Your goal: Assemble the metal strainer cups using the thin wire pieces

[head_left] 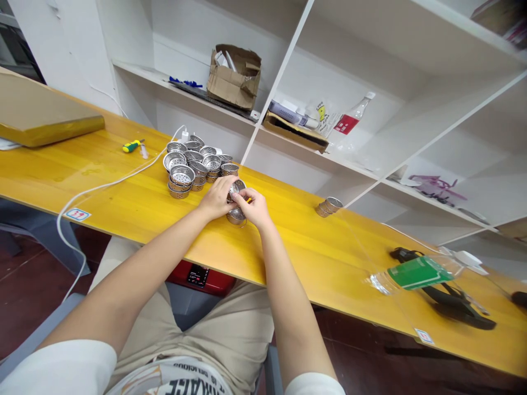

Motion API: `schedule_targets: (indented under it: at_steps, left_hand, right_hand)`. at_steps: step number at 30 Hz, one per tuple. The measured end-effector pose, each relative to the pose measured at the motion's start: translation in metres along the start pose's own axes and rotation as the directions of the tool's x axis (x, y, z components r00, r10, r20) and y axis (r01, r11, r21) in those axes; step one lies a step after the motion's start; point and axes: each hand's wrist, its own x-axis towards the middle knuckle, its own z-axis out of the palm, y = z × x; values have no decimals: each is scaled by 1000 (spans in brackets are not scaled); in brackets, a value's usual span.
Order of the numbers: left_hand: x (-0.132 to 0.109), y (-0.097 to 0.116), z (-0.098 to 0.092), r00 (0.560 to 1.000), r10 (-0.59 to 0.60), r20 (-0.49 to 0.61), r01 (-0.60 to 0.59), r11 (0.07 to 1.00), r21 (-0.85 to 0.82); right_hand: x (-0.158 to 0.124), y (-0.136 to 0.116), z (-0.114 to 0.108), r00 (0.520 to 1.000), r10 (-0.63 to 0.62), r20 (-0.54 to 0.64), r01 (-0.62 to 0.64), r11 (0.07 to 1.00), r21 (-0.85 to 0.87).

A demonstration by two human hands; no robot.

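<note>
Between my two hands is a small perforated metal strainer basket (237, 190), tilted so that its holed inside shows. My left hand (217, 198) wraps round its left side. The fingers of my right hand (254, 207) pinch at its near right rim. Just below the hands another metal strainer basket (236, 216) stands on the yellow table (288, 252), partly covered by my fingers. To the left of my hands several stacked strainer baskets (181, 176) stand close together. A separate short stack of strainer baskets (328, 207) stands farther right, by the shelf.
A white cable (119, 179) crosses the table on the left, near a green and yellow screwdriver (132, 146) and a large flat cardboard box (45, 112). On the right lies a green-labelled bottle (420, 272) beside black straps (457, 307). White shelving (337, 148) backs the table.
</note>
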Motion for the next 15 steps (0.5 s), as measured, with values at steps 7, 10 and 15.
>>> schedule_targets:
  at_steps: [7,10,15]
  left_hand:
    - [0,5,-5,995,100,21,-101,992,72]
    - [0,7,-4,993,106,57,-110,991,77]
    - [-2,6,-2,991,108,80,-114,991,72]
  right_hand:
    - [5,2,-2,960,253,120,-279,888,364]
    - [4,-3,0,906,334,259,-421,767,484]
    - [3,-4,4,923,263,280,-377,758,532]
